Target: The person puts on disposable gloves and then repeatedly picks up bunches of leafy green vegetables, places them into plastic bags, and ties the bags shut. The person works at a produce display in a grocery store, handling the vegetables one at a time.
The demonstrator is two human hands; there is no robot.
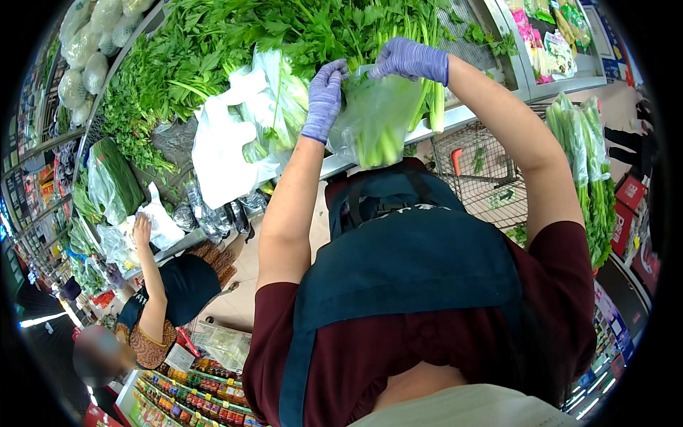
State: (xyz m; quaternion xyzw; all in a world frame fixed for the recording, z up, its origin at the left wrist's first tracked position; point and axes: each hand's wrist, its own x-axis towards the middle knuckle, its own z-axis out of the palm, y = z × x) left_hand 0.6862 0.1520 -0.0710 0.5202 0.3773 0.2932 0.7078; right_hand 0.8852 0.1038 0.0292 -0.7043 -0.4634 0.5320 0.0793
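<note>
A clear plastic bag (381,120) hangs around the stalks of a celery bunch (380,151) at the edge of the produce stand. My left hand (325,99), in a purple knit glove, is at the left side of the bag's top, its fingertips close together. My right hand (410,61), gloved the same way, has bent fingers on the bag's upper rim. Leafy celery (315,32) is heaped behind both hands. White plastic bags (224,155) lie left of my left hand, beside bagged celery (291,101).
A wire shopping cart (475,171) stands below the stand at right, near upright bagged celery (581,144). At left a co-worker in an apron (184,288) reaches to bagged vegetables. Wrapped green leaves (113,179) and bagged eggplants (205,211) lie on the stand.
</note>
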